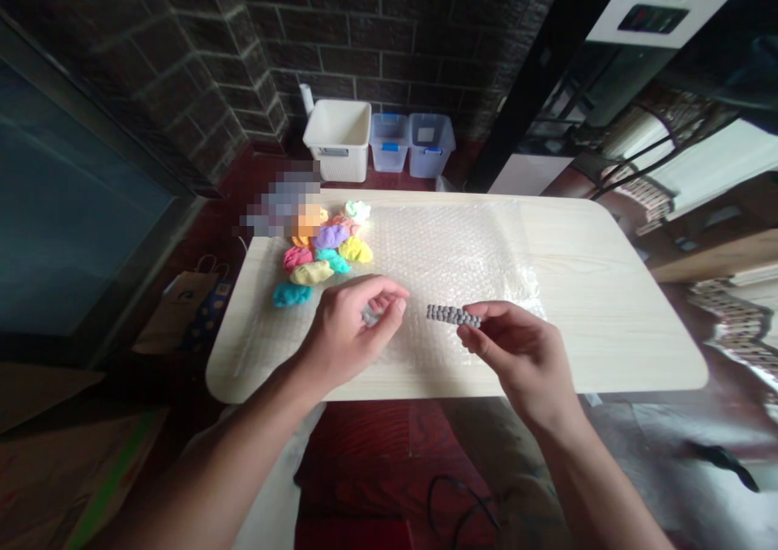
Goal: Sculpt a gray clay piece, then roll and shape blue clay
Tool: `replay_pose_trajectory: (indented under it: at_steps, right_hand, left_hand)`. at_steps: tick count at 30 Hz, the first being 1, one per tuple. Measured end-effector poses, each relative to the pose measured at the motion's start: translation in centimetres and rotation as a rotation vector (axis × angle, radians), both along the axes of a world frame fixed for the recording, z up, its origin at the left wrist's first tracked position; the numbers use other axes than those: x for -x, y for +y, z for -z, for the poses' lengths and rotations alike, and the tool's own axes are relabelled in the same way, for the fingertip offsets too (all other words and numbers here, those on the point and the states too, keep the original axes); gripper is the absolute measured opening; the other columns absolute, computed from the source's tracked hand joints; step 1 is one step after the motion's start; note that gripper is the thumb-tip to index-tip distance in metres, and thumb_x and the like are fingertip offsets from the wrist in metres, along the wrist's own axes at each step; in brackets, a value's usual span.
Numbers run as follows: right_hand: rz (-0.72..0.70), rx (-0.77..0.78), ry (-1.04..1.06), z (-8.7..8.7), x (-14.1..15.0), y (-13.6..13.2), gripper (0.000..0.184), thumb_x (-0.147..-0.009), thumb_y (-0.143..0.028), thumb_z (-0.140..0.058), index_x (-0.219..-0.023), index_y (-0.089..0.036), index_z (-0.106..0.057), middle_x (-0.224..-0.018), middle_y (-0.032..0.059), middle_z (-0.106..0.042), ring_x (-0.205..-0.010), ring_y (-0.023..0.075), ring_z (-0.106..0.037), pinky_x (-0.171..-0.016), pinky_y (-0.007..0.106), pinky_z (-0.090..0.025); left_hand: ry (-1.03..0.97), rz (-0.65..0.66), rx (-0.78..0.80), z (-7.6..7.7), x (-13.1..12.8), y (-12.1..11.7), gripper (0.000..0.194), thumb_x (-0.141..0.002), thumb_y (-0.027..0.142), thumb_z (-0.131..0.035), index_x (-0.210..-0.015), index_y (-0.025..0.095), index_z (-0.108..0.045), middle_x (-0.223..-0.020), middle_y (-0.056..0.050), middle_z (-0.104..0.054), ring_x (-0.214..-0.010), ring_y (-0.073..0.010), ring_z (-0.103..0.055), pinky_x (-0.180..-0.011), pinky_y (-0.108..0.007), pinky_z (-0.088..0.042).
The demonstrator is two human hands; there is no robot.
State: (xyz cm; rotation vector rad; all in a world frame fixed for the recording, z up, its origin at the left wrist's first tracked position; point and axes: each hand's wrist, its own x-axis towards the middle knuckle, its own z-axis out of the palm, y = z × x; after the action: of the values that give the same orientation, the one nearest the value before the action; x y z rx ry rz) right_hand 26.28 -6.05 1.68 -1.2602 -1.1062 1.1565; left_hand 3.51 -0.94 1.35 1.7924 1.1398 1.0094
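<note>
My right hand (516, 347) pinches one end of a short grey strip of small bead-like lumps (450, 315) between thumb and fingers. The strip points left, above a sheet of bubble wrap (425, 250). Facing it, my left hand (358, 323) is curled, thumb and fingertips drawn together. A bit of something greyish (369, 316) shows inside its palm, too little to name. Beyond that hand lie several soft, clay-like lumps, among them a purple one (330, 237), a yellow one (355, 249) and a blue one (292, 294).
The bubble wrap covers much of a pale wooden table (596, 291) with rounded corners. Behind it, on the floor, stand a white bin (338, 141) and two clear plastic boxes. A paper bag (176, 311) is at the left, and cardboard boxes lie at both sides.
</note>
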Motion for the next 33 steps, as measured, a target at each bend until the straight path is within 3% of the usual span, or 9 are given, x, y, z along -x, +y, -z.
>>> replay_pose_trajectory:
  at_steps: [3, 9, 11, 16, 19, 24, 29, 33]
  right_hand:
    - [-0.037, 0.12, 0.02, 0.8, -1.0, 0.5, 0.029, -0.075, -0.032, -0.093, -0.095, -0.018, -0.078, -0.068, 0.0004, -0.071, -0.062, 0.0142, -0.063, -0.057, 0.027, -0.051]
    - [-0.131, 0.284, -0.019, 2.8, -1.9, 1.3, 0.044, -0.072, -0.041, -0.093, -0.1, -0.015, -0.07, -0.07, 0.0006, -0.072, -0.061, 0.0134, -0.062, -0.058, 0.028, -0.049]
    - [-0.15, 0.3, -0.05, 3.3, -1.9, 1.5, 0.045, -0.07, -0.043, -0.092, -0.096, -0.016, -0.067, -0.067, -0.0009, -0.07, -0.058, 0.013, -0.06, -0.055, 0.028, -0.047]
    - [-0.169, 0.31, -0.289, 3.9, -1.9, 1.7, 0.031, -0.078, -0.041, -0.08, -0.093, -0.017, -0.068, -0.061, -0.0007, -0.066, -0.053, 0.0142, -0.057, -0.051, 0.028, -0.041]
    - [-0.145, 0.304, -0.526, 3.7, -2.0, 1.5, 0.024, -0.081, -0.038, -0.075, -0.094, -0.018, -0.074, -0.059, -0.0002, -0.065, -0.05, 0.0141, -0.053, -0.05, 0.028, -0.035]
    - [-0.07, 0.201, -0.709, 2.8, -2.1, 1.2, 0.03, -0.078, -0.037, -0.079, -0.1, -0.016, -0.079, -0.066, 0.0026, -0.068, -0.056, 0.0176, -0.061, -0.056, 0.031, -0.044]
    - [0.011, 0.163, -0.448, 1.9, -2.0, 1.1, 0.036, -0.088, -0.048, -0.076, -0.103, -0.015, -0.078, -0.069, 0.0038, -0.069, -0.056, 0.0154, -0.059, -0.05, 0.028, -0.041]
    - [-0.023, 0.054, -0.222, 1.1, -1.3, 0.6, 0.034, -0.093, -0.045, -0.076, -0.112, -0.017, -0.078, -0.085, 0.0071, -0.075, -0.066, 0.0156, -0.064, -0.058, 0.028, -0.051]
  left_hand:
    - [0.24, 0.078, -0.132, 0.5, 0.8, 0.4, 0.017, -0.092, 0.018, -0.067, -0.105, 0.019, -0.077, -0.102, -0.008, -0.079, -0.094, -0.0231, -0.072, -0.088, -0.034, -0.055]
    - [0.497, 0.172, -0.144, 2.0, 1.0, 0.6, 0.039, -0.089, 0.023, -0.073, -0.127, 0.014, -0.071, -0.122, -0.014, -0.075, -0.113, -0.0297, -0.07, -0.1, -0.042, -0.055]
    - [0.548, 0.208, -0.162, 2.7, 1.1, 0.8, 0.037, -0.089, 0.019, -0.073, -0.125, 0.013, -0.071, -0.124, -0.015, -0.073, -0.116, -0.0304, -0.068, -0.103, -0.042, -0.054]
    - [0.646, 0.259, -0.196, 3.7, 1.1, 1.3, 0.017, -0.087, 0.009, -0.071, -0.102, 0.016, -0.075, -0.105, -0.012, -0.075, -0.106, -0.0295, -0.068, -0.098, -0.045, -0.055]
    - [0.622, 0.252, -0.181, 3.1, 0.8, 1.1, 0.014, -0.092, 0.009, -0.066, -0.1, 0.016, -0.075, -0.104, -0.011, -0.076, -0.105, -0.0291, -0.069, -0.096, -0.044, -0.055]
    - [0.447, 0.197, -0.152, 1.3, 0.2, 0.4, 0.021, -0.102, 0.017, -0.056, -0.118, 0.016, -0.069, -0.113, -0.009, -0.075, -0.104, -0.0232, -0.072, -0.092, -0.035, -0.055]
    - [0.278, 0.161, -0.133, 0.6, -0.1, 0.0, 0.024, -0.106, 0.021, -0.052, -0.126, 0.017, -0.065, -0.119, -0.008, -0.077, -0.108, -0.0195, -0.073, -0.096, -0.03, -0.054]
    - [0.237, 0.176, -0.122, 1.0, -0.5, -0.5, 0.033, -0.101, 0.022, -0.059, -0.134, 0.018, -0.061, -0.125, -0.009, -0.075, -0.113, -0.0205, -0.072, -0.099, -0.031, -0.054]
